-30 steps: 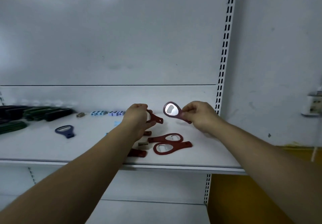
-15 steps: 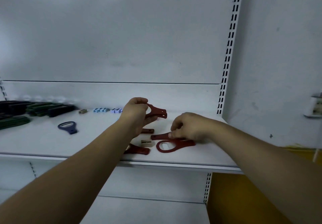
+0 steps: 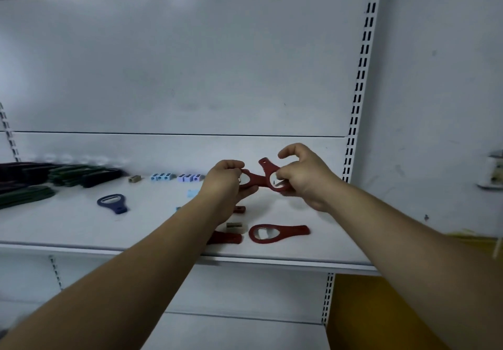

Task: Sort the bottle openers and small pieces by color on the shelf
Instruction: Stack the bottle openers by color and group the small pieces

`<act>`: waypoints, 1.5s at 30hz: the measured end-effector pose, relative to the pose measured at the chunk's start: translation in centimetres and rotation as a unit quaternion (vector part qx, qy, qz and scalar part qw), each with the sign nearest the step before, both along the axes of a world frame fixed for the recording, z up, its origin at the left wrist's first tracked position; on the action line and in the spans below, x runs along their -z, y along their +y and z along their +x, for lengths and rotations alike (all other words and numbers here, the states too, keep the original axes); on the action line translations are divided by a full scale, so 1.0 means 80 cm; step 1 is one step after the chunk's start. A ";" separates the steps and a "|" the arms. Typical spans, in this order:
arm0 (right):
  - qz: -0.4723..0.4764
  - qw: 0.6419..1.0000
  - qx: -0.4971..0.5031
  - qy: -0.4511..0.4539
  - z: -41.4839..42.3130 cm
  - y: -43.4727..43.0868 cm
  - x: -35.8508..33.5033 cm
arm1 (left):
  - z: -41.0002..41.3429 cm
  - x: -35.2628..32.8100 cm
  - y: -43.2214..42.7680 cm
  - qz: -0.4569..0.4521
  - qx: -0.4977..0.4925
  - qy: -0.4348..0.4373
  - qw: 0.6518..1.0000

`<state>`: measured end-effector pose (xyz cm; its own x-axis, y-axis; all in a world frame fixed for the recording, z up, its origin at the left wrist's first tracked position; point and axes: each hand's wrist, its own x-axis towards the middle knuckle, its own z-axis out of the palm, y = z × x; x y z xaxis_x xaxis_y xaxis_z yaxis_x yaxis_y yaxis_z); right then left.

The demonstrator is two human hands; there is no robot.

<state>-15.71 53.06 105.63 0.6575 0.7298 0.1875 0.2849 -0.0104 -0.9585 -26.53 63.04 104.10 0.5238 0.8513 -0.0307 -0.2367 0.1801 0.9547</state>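
Above the white shelf (image 3: 81,230), my left hand (image 3: 224,183) grips a red bottle opener (image 3: 251,178) by its ring end. My right hand (image 3: 304,175) pinches a second red bottle opener (image 3: 268,168), handle pointing up-left, and the two openers cross between my hands. A third red opener (image 3: 277,232) lies flat near the shelf's front edge. Another red opener (image 3: 226,238) lies partly hidden under my left forearm. A small red piece (image 3: 239,209) and a tan piece (image 3: 234,224) lie beside it. A dark blue opener (image 3: 113,202) lies further left.
Light blue pieces (image 3: 162,176), lilac pieces (image 3: 190,177) and a tan piece (image 3: 134,178) line the shelf's back. Dark green and black openers (image 3: 62,175) are stacked at far left. A slotted upright (image 3: 359,83) bounds the shelf on the right, with a wall socket (image 3: 492,171) beyond.
My right hand has lifted a red opener off the shelf and brought it up against the opener in my left hand. One red opener fewer lies near the front edge.
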 end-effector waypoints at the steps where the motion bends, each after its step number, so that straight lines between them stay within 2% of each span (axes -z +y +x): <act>1: 0.003 1.000 -0.005 0.008 -0.004 0.001 0.001 | 0.001 -0.002 -0.003 -0.007 0.002 -0.008 1.000; 3: -0.009 1.000 -0.001 -0.018 -0.006 0.004 0.007 | 0.002 -0.003 -0.007 -0.015 0.001 -0.022 1.000; 5: -0.043 0.994 0.006 -0.097 -0.006 0.005 0.014 | 0.001 -0.003 -0.009 -0.012 -0.002 -0.020 1.000; 10: -0.125 0.958 -0.040 -0.254 -0.014 -0.007 0.015 | -0.003 0.001 -0.007 -0.003 -0.019 -0.012 1.000; 16: -0.160 0.937 -0.093 -0.297 -0.016 -0.016 0.014 | -0.009 0.005 0.000 0.001 -0.014 -0.006 1.000; 19: -0.152 0.918 -0.077 -0.359 -0.016 -0.012 0.018 | -0.012 0.004 0.003 -0.009 -0.007 -0.016 1.000; 24: -0.081 0.885 0.026 -0.457 -0.020 -0.002 0.027 | -0.017 -0.002 -0.005 -0.023 -0.005 0.001 1.000; 27: 0.009 0.891 0.078 -0.447 -0.021 0.001 0.031 | -0.020 -0.003 -0.009 -0.034 0.017 -0.005 0.999; 29: 0.037 0.892 0.095 -0.441 -0.020 0.002 0.031 | -0.022 -0.003 -0.010 -0.043 0.028 -0.015 0.999; 32: -0.011 0.867 0.075 -0.492 -0.020 0.005 0.035 | -0.021 -0.001 -0.010 -0.062 0.065 -0.056 0.994; 35: -0.039 0.840 0.030 -0.541 -0.021 0.007 0.042 | -0.018 0.003 -0.006 -0.021 0.077 -0.046 0.996; 36: -0.027 0.841 0.024 -0.541 -0.021 0.007 0.043 | -0.019 0.004 -0.005 -0.013 0.070 -0.035 0.997; 38: -0.017 0.870 0.021 -0.492 -0.018 -0.001 0.038 | -0.022 0.004 -0.001 -0.014 0.053 -0.022 0.998; 40: -0.100 0.897 -0.020 -0.431 -0.009 -0.018 0.031 | -0.027 0.001 0.004 -0.023 0.038 -0.022 0.999; 41: -0.178 0.892 -0.058 -0.412 -0.006 -0.027 0.026 | -0.028 -0.001 0.007 -0.031 0.030 -0.031 0.999; 43: -0.315 0.859 -0.123 -0.384 -0.003 -0.041 0.019 | -0.030 -0.002 0.013 -0.036 0.000 -0.031 0.999; 45: -0.358 0.847 -0.138 -0.369 -0.006 -0.047 0.014 | -0.028 -0.002 0.017 -0.038 -0.014 -0.024 0.999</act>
<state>-16.23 49.34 104.48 0.3394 0.9371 -0.0814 0.8901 -0.3479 -0.2943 -28.75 64.36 104.23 0.5028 0.8615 -0.0709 -0.2876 0.2440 0.9261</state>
